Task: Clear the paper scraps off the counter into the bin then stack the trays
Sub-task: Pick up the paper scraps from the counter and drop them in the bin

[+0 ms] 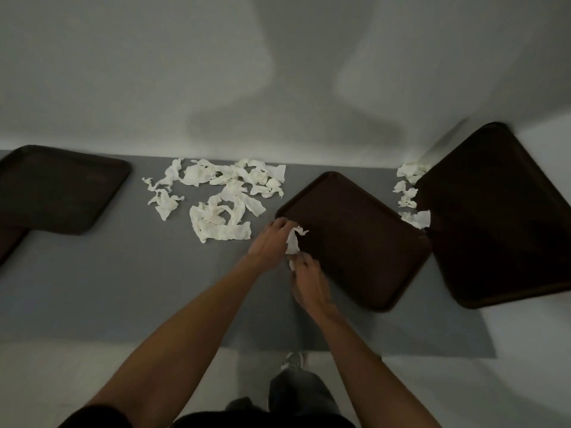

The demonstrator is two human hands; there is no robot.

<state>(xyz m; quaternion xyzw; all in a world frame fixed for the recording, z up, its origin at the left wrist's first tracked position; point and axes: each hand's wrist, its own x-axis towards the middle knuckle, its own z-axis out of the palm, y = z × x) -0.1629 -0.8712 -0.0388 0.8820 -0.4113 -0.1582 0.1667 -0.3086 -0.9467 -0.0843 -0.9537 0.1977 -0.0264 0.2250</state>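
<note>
A white paper scrap (293, 242) is held between both hands at the left corner of the middle brown tray (358, 239). My left hand (272, 239) pinches its upper part and my right hand (309, 278) grips its lower end. Several more scraps (222, 196) lie in a loose heap on the grey counter (123, 288) to the left of that tray. A smaller cluster of scraps (409, 193) sits between the middle tray and the right tray (500, 217). Another dark tray (58, 186) lies at the far left, overlapping a second one (10, 242). No bin is in view.
A pale wall (278, 72) rises right behind the counter. The counter's front edge runs across the lower part of the view, with pale floor, my legs and a shoe (293, 361) below it. The right tray overhangs the counter's right end.
</note>
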